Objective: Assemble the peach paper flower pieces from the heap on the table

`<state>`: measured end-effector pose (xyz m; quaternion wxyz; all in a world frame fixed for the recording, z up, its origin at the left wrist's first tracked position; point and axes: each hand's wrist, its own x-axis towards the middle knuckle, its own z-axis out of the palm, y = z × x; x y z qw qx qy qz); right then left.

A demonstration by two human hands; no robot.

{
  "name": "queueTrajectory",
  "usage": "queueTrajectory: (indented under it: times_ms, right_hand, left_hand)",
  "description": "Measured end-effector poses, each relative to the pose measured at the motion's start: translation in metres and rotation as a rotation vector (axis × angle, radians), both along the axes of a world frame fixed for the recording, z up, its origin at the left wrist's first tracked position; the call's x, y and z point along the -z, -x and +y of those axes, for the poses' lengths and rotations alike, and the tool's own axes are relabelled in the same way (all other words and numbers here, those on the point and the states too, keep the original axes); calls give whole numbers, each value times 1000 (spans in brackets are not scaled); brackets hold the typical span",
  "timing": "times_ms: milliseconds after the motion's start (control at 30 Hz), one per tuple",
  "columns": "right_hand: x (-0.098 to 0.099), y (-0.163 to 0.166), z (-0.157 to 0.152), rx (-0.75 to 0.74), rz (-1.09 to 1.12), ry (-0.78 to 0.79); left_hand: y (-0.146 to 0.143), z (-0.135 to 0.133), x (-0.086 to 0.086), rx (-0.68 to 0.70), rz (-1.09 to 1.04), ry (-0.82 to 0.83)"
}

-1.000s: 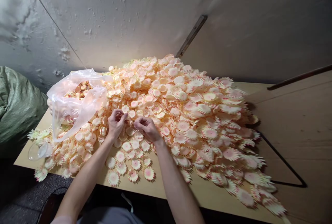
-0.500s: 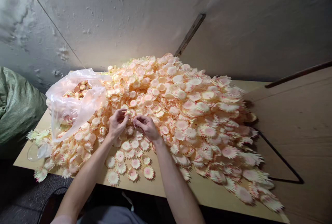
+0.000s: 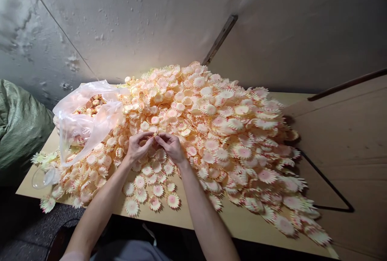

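Left hand (image 3: pixel 139 147) and right hand (image 3: pixel 173 148) meet tip to tip, can't tell how far closed or on what, flowers (image 3: pixel 212 144) heaped all around that grip, so imo pinch lightly to avoid crushing anything.

Bright light over the flower pile (image 3: pixel 211 132), dim upper-right wall (image 3: pixel 302 23), black shadow beneath the table (image 3: pixel 242 226)

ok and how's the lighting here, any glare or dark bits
Head view: the flower pile is brightly lit, while the wall darkens toward the upper right; head view: pale sheen on the plastic bag; head view: floor at lower left looks dark.
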<state>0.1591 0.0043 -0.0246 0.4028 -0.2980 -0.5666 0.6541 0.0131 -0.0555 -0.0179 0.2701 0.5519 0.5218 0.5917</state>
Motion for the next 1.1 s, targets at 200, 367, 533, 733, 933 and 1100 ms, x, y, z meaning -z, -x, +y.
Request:
queueTrajectory:
  times_ms: [200, 367, 533, 733, 933, 1100]
  right_hand:
    - [2, 0, 1, 5, 7, 8]
    - [-1, -1, 0, 0, -8, -22]
    - [-3, -2, 0, -27, 13, -2]
    - [-1, -2, 0, -43, 32, 30]
    - [2, -4, 1, -80, 11, 23]
    - [3, -4, 2, -82, -31, -14]
  left_hand:
    - [2, 2, 4, 24, 90, -97]
    - [3, 3, 2, 26, 131, -174]
    - [3, 4, 0, 28, 116, -175]
    - [4, 4, 0, 34, 97, -188]
    - [1, 0, -4, 3, 18, -39]
    - [-1, -1, -6, -55, -48, 37]
